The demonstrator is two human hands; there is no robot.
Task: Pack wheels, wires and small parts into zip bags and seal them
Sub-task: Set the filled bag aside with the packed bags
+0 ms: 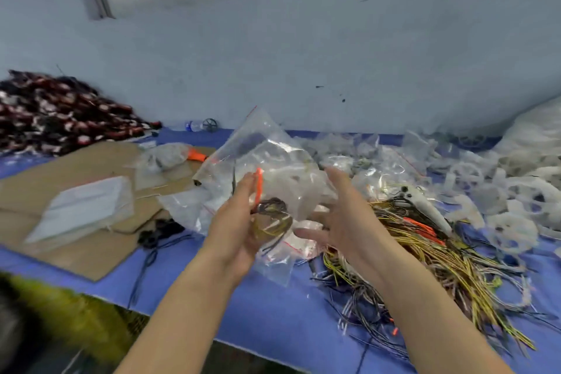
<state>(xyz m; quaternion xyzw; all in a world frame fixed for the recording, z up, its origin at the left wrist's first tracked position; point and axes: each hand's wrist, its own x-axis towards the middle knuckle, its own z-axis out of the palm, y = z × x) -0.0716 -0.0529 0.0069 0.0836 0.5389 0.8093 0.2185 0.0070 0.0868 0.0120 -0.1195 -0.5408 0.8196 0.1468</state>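
A clear zip bag point(273, 158) is held up over the blue table point(267, 313), tilted, with white parts inside. My left hand point(236, 228) grips its lower part together with a coil of dark wire point(271, 212) and an orange piece point(258, 185). My right hand point(340, 215) is just right of the bag, fingers spread; whether it touches the plastic is unclear from the blur. A tangle of yellow, black and orange wires point(425, 267) lies to the right. White wheels point(513, 228) are scattered at the far right.
Flat cardboard point(91, 240) lies at the left with a stack of empty bags point(85, 206) on it. Filled bags point(364, 155) pile up behind. A dark heap of red-and-white parts point(60, 112) is at the back left. A big white sack point(537, 130) is at the back right.
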